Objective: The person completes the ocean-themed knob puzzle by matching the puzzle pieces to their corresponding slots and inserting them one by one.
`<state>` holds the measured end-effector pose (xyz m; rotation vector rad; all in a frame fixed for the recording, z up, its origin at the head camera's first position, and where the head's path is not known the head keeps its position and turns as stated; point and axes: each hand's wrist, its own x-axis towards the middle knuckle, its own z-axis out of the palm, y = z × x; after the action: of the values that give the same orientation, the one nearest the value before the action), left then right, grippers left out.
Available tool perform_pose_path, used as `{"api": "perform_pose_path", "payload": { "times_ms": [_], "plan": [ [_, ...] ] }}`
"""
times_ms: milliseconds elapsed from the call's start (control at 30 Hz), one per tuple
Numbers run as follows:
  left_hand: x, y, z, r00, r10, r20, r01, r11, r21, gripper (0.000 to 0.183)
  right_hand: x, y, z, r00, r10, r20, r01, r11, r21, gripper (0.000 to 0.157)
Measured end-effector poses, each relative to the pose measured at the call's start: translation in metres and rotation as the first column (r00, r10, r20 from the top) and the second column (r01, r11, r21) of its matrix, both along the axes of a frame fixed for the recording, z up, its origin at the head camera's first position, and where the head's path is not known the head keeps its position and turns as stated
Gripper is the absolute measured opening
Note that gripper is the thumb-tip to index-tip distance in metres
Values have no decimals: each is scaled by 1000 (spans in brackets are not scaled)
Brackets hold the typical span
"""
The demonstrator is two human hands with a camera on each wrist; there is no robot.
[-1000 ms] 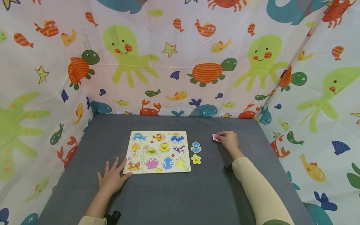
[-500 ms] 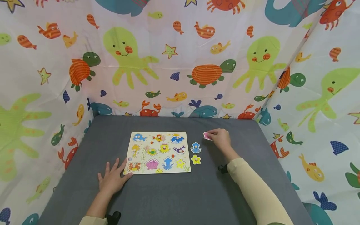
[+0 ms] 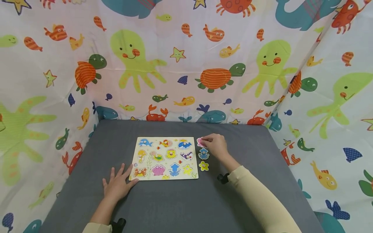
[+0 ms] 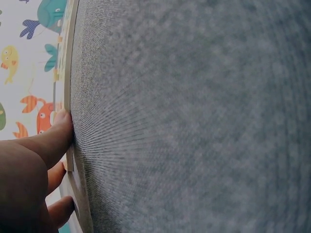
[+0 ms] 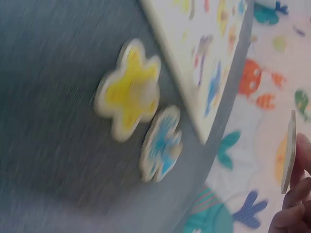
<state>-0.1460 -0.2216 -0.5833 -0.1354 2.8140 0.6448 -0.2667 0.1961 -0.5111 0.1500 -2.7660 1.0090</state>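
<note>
A wooden peg puzzle board (image 3: 180, 177) with sea-animal pictures lies flat on the grey table. My left hand (image 3: 116, 186) rests at its front left corner, fingers spread, thumb (image 4: 60, 128) against the board's edge. Just beyond the board's far right corner, my right hand (image 3: 217, 145) pinches a pink puzzle piece (image 3: 199, 142), partly covered by the fingers. The right wrist view shows this piece edge-on and above the table. Below it in the head view lie a blue squid piece (image 3: 203, 156) and a yellow star-shaped piece (image 3: 204, 166), both beside the board's right edge.
The grey table (image 3: 175, 207) extends around the board. A white curtain (image 3: 180, 32) printed with sea creatures stands behind the table and along both sides. A black strap end (image 3: 222, 178) shows at the right wrist, another (image 3: 118, 225) at the left.
My right hand has moved left with the pink piece, from the table's right part to beside the board, above the blue squid piece. The left hand has stayed at the board's corner.
</note>
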Motion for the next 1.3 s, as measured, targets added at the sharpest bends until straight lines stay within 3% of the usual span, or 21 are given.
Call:
{"api": "perform_pose_path", "payload": {
  "times_ms": [400,633,933,1300],
  "plan": [
    [-1,0,-1,1000,12,15,-12,1000,-9,88,19,-64,-1,984,175,39,-170,978,-122,13],
    [-1,0,1,1000,15,-1,-15,1000,7,87,23,-99,-7,959,284,19,-280,954,-103,10],
    [-1,3,-1,999,17,-30,-18,1000,-16,84,34,-136,-19,942,331,49,-327,942,-80,12],
    [-1,0,-3,999,26,-34,-26,1000,-16,84,47,-166,-43,915,369,165,-367,929,-42,13]
  ]
}}
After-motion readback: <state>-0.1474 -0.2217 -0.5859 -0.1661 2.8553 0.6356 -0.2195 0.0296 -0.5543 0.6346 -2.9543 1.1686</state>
